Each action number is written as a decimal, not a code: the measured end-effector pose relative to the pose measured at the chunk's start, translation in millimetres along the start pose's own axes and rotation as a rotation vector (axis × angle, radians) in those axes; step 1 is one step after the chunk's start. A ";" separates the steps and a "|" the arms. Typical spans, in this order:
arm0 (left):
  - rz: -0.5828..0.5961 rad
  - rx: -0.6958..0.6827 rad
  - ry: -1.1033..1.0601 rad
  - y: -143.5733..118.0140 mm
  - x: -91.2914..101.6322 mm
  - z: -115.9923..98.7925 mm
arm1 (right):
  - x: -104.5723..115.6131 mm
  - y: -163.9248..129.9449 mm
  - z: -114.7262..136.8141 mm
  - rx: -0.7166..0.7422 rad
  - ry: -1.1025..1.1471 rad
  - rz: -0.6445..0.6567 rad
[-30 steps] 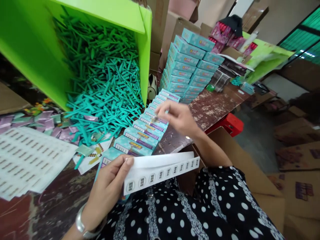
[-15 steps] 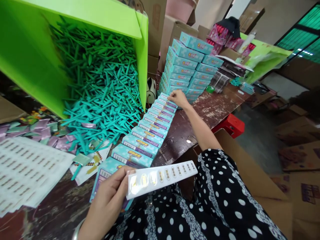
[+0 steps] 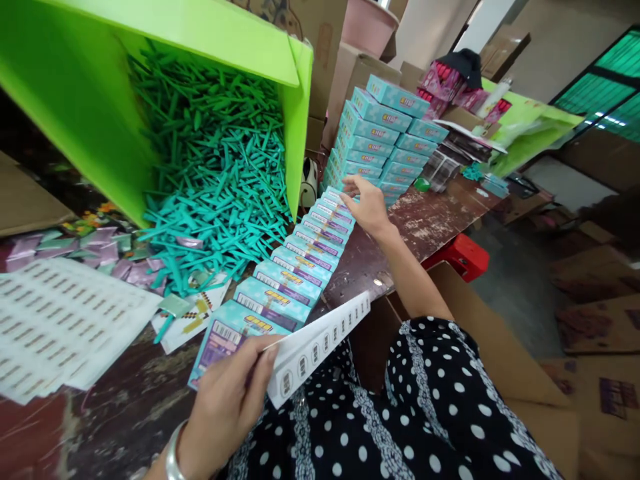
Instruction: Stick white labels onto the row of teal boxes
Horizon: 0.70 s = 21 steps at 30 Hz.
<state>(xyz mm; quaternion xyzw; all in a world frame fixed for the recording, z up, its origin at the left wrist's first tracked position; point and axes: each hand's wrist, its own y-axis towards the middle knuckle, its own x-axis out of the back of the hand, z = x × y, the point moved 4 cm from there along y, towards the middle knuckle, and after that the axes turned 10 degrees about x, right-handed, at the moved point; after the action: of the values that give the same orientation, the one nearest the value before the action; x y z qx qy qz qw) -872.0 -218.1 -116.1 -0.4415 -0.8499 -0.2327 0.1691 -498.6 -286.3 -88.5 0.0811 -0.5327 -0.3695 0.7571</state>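
My left hand [image 3: 233,393] pinches the end of a white strip of oval stickers [image 3: 315,350] between thumb and fingers, low in front of my body. The strip slants up to the right over the near boxes' edge. Beyond it, a row of light-blue boxes [image 3: 285,277] with purple bands and barcodes leans in overlapping steps across the table. At the row's far end my right hand [image 3: 369,203] hovers by the last boxes, thumb and fingers apart. I see nothing held in it; whether a fingertip touches a box, I cannot tell.
Left of the row, a tipped green bin [image 3: 300,133] spills turquoise pen-like sticks [image 3: 215,180]. Sticker sheets [image 3: 65,320] lie at the left. Stacked blue boxes [image 3: 370,127] stand behind my right hand. A red stool [image 3: 465,257] and open carton [image 3: 520,360] are at the right.
My right hand has lifted slightly off the far boxes and its fingers have spread. The sticker strip in my left hand has tilted, its far end swinging up and left. The view has shifted slightly.
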 end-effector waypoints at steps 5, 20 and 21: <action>0.043 0.132 -0.045 1.5 -5.5 3.4 | 18.1 -58.0 120.7 0.268 0.457 0.171; 0.179 0.433 -0.457 4.4 -13.0 11.2 | -12.4 -126.0 176.5 0.609 0.469 0.190; 0.184 0.466 -0.502 4.1 -14.5 13.4 | -12.4 -127.6 176.8 0.667 0.429 0.137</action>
<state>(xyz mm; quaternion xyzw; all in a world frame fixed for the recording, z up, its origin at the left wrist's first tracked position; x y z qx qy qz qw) -861.7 -218.5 -133.4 -0.5094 -0.8518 0.0994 0.0715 -714.1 -321.4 -89.5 0.3621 -0.4574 -0.0997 0.8061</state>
